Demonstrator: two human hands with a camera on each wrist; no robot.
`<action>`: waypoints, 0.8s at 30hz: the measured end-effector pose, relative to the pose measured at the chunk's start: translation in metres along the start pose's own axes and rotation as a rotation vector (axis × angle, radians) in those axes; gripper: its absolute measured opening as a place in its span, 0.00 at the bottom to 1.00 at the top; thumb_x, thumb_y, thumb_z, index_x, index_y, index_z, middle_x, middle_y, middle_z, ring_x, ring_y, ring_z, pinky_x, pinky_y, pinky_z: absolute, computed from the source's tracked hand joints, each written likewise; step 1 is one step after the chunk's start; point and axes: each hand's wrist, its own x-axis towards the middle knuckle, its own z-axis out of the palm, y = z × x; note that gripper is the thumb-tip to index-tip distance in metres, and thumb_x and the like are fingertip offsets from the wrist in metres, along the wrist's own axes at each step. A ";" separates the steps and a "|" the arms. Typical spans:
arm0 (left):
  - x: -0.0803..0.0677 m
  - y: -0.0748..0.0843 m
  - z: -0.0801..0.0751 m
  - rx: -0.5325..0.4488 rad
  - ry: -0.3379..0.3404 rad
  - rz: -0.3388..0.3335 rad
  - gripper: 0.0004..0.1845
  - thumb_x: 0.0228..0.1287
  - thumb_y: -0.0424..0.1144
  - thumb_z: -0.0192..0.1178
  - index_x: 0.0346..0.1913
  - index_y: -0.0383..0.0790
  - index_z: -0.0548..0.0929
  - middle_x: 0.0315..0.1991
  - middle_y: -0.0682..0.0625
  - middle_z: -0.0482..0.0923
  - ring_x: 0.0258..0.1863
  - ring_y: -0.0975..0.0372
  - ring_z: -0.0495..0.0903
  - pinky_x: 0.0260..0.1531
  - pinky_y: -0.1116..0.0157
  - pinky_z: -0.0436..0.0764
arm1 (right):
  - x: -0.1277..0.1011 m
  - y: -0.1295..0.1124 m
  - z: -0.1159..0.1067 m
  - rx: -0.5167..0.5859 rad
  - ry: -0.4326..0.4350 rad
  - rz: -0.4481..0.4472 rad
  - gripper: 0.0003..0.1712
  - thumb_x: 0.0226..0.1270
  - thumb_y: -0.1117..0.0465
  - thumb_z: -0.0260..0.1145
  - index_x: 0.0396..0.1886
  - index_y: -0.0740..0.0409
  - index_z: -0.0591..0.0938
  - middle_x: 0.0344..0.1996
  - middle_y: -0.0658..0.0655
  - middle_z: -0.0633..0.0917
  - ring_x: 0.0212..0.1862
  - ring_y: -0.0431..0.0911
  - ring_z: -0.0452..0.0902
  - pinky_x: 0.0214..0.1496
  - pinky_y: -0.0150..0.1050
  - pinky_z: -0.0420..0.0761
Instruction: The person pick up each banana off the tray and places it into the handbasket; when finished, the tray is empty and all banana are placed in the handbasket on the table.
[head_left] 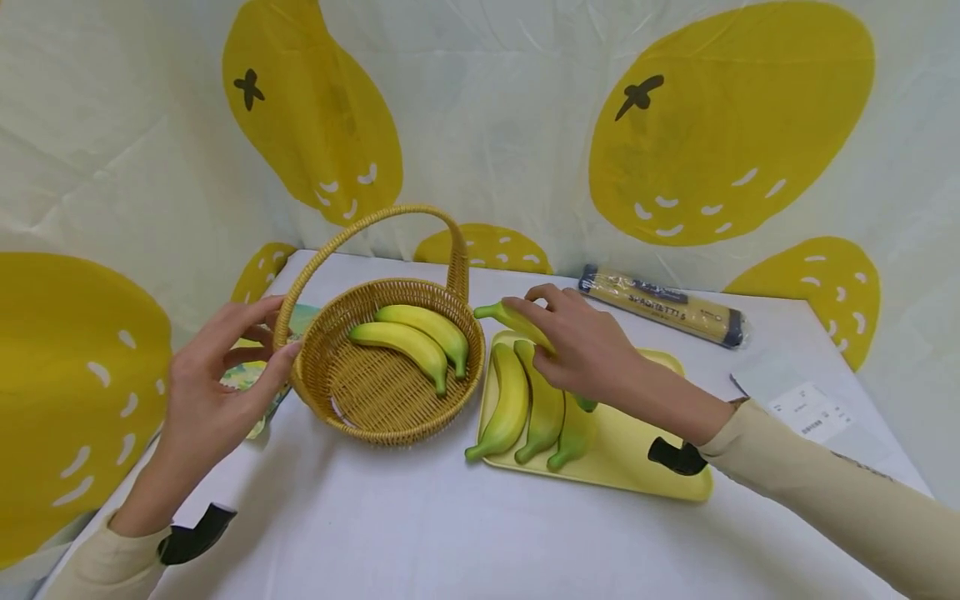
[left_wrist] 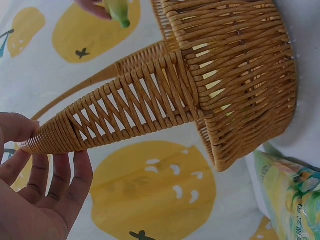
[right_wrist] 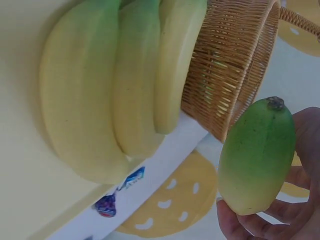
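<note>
**Mia:** How many bananas are there?

**Ben:** Six. Two lie inside the round woven wicker basket (head_left: pixel 386 392). Three lie side by side on the flat yellow tray (head_left: pixel 645 471), just right of the basket. The last is the yellow-green banana (head_left: pixel 517 321) in the right hand (head_left: pixel 588 350).

**Mia:** How does the hand hold it?

**Ben:** The fingers curl round its middle. The banana is up in the air, above the tray's back end, close to the basket's right rim.

**Mia:** Which way does it point?

**Ben:** It lies long-ways across. One tip points left at the basket, the other goes down toward the tray. The hand covers most of its middle.

**Mia:** And the left hand (head_left: pixel 217 375)?

**Ben:** It is spread open at the basket's left side. The fingers (left_wrist: pixel 60 192) are straight and touch the basket's tall woven handle (left_wrist: pixel 125 107) near its foot.

**Mia:** What else is there?

**Ben:** One long pack of spaghetti (head_left: pixel 663 304), well behind the tray. One paper slip (head_left: pixel 813 411), far right of the basket. One colourful packet (left_wrist: pixel 290 192) peeks out by the basket's left side. I can't read it.
</note>
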 end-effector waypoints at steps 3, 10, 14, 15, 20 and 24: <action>0.000 0.000 -0.001 0.001 -0.005 -0.002 0.35 0.54 0.15 0.71 0.67 0.36 0.83 0.46 0.46 0.81 0.42 0.62 0.80 0.44 0.78 0.83 | 0.008 -0.007 0.001 0.005 -0.023 -0.003 0.38 0.62 0.70 0.64 0.74 0.48 0.77 0.62 0.61 0.79 0.49 0.55 0.77 0.19 0.39 0.72; 0.000 0.000 -0.001 0.014 -0.010 -0.001 0.35 0.54 0.15 0.71 0.67 0.36 0.83 0.45 0.45 0.81 0.42 0.63 0.80 0.44 0.78 0.83 | 0.032 -0.019 0.006 0.023 -0.063 -0.036 0.40 0.63 0.68 0.63 0.77 0.45 0.75 0.63 0.58 0.78 0.50 0.53 0.75 0.18 0.38 0.71; 0.001 0.000 0.000 0.010 -0.011 -0.001 0.35 0.54 0.15 0.71 0.67 0.36 0.83 0.46 0.45 0.81 0.42 0.63 0.80 0.44 0.78 0.83 | 0.046 -0.024 0.010 0.039 -0.101 -0.047 0.40 0.65 0.67 0.63 0.78 0.44 0.74 0.64 0.57 0.77 0.52 0.52 0.75 0.20 0.40 0.74; 0.001 0.000 0.000 0.012 -0.014 -0.002 0.35 0.54 0.15 0.72 0.68 0.37 0.83 0.46 0.45 0.81 0.42 0.63 0.80 0.44 0.78 0.83 | 0.049 -0.025 0.011 0.041 -0.110 -0.049 0.39 0.66 0.66 0.64 0.78 0.44 0.74 0.65 0.57 0.76 0.53 0.52 0.75 0.21 0.40 0.75; 0.002 -0.001 0.000 0.022 -0.023 -0.008 0.36 0.55 0.16 0.72 0.69 0.37 0.82 0.46 0.45 0.81 0.43 0.63 0.80 0.44 0.78 0.82 | 0.064 -0.032 0.014 0.054 -0.142 -0.061 0.39 0.66 0.66 0.65 0.79 0.44 0.73 0.66 0.56 0.76 0.54 0.52 0.75 0.24 0.43 0.78; 0.000 -0.001 -0.001 0.018 -0.020 -0.019 0.36 0.55 0.15 0.72 0.69 0.37 0.83 0.46 0.45 0.81 0.43 0.63 0.80 0.44 0.78 0.83 | 0.075 -0.039 0.020 0.046 -0.180 -0.083 0.40 0.66 0.66 0.65 0.79 0.44 0.73 0.66 0.57 0.75 0.54 0.53 0.75 0.25 0.43 0.79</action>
